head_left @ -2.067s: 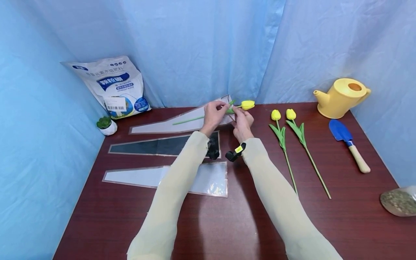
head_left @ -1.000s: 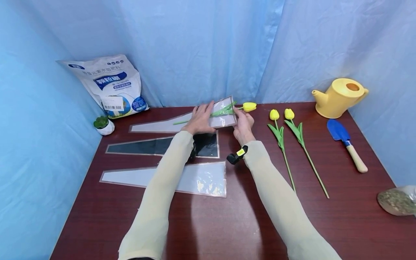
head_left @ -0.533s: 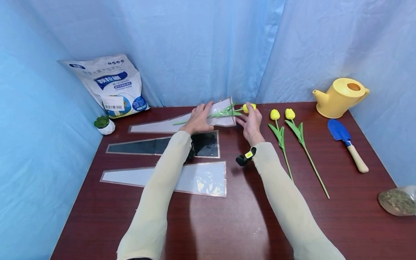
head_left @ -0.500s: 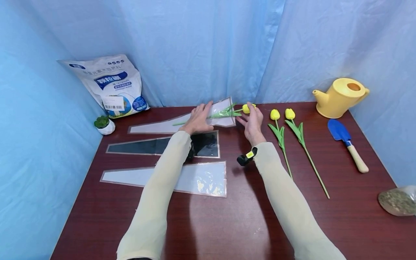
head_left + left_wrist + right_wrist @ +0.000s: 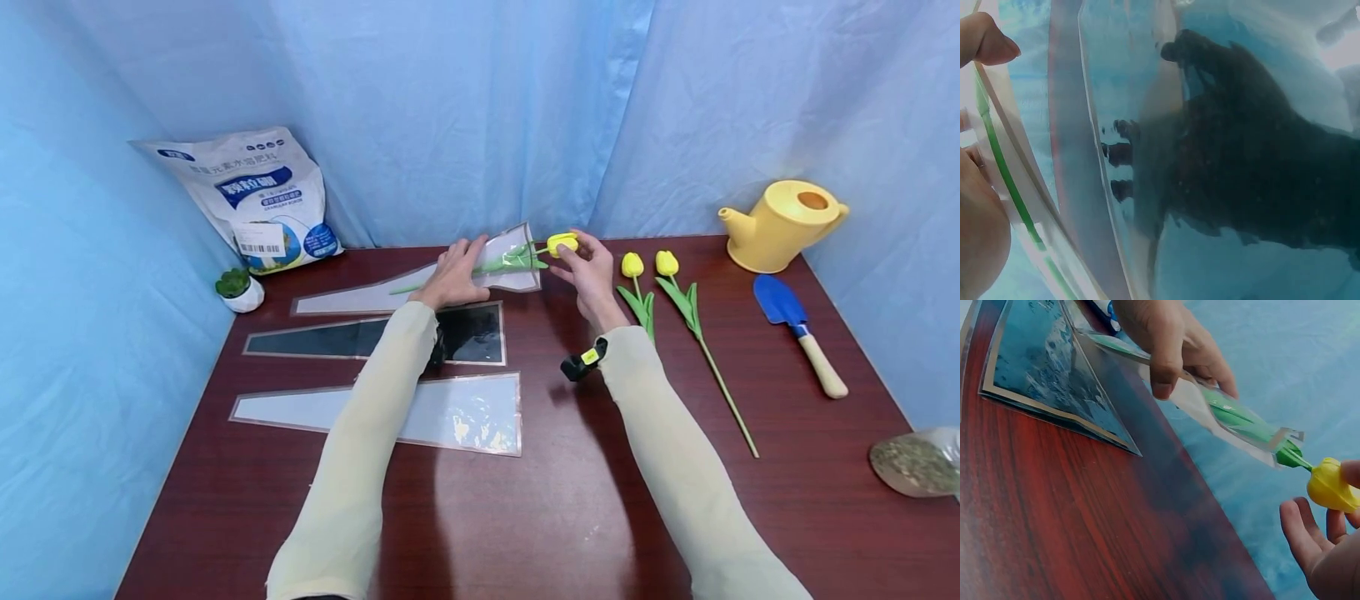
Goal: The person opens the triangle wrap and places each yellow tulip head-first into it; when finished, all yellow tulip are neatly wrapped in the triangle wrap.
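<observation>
A yellow tulip lies in a clear-and-white flower sleeve (image 5: 341,300) at the back of the table, its stem (image 5: 1007,178) and green leaves inside. Its bloom (image 5: 562,244) sticks out past the wide right end. My left hand (image 5: 453,279) holds the sleeve around its middle, thumb (image 5: 1164,375) on the near side and fingers behind. With thumb and fingertips my right hand (image 5: 595,279) pinches the bloom, other fingers spread below. In the right wrist view the leaf tips poke just out of the sleeve's mouth.
Nearer lie a black sleeve (image 5: 480,333) and another white sleeve (image 5: 465,412). Two tulips (image 5: 716,375) lie to the right, beside a blue trowel (image 5: 798,333) and yellow watering can (image 5: 787,225). A fertilizer bag (image 5: 258,200), potted succulent (image 5: 240,290) and jar (image 5: 915,462) stand around the edges.
My right hand has gone from the sleeve's mouth to the bloom. Tulip and sleeve have shifted slightly left, the bloom closer to the mouth. My left hand earlier moved left from the leaves onto the sleeve.
</observation>
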Demonstrator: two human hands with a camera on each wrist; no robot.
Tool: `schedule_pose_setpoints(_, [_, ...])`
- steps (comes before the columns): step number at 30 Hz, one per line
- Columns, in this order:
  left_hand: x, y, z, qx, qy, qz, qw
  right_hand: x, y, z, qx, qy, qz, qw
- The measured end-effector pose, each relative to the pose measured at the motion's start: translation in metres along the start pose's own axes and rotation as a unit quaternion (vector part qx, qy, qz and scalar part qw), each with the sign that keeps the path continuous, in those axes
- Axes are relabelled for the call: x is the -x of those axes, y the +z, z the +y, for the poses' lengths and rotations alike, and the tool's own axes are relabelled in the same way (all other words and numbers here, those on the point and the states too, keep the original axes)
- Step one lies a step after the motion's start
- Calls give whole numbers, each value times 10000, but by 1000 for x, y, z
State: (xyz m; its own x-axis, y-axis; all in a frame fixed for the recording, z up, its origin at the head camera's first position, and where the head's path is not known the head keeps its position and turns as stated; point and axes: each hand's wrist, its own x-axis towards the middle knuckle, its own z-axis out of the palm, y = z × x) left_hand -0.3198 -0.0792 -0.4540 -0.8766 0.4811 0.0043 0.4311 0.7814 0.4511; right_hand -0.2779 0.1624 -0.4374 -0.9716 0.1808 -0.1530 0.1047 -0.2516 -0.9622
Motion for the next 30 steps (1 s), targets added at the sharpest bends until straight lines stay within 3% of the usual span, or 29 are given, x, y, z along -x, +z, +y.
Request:
schedule_pose_setpoints(10, [-2, -1, 2, 79, 53, 37, 9999, 1, 9, 11, 515, -376, 363, 9973])
schedule_pose_setpoints(24, [-3, -2, 6, 113, 78, 108, 9998, 3, 13, 18, 1208, -274, 419, 9914])
schedule_pose_setpoints(30, [-3, -2, 6, 72, 68, 118, 9999, 1, 12, 20, 1196, -587, 235, 9908])
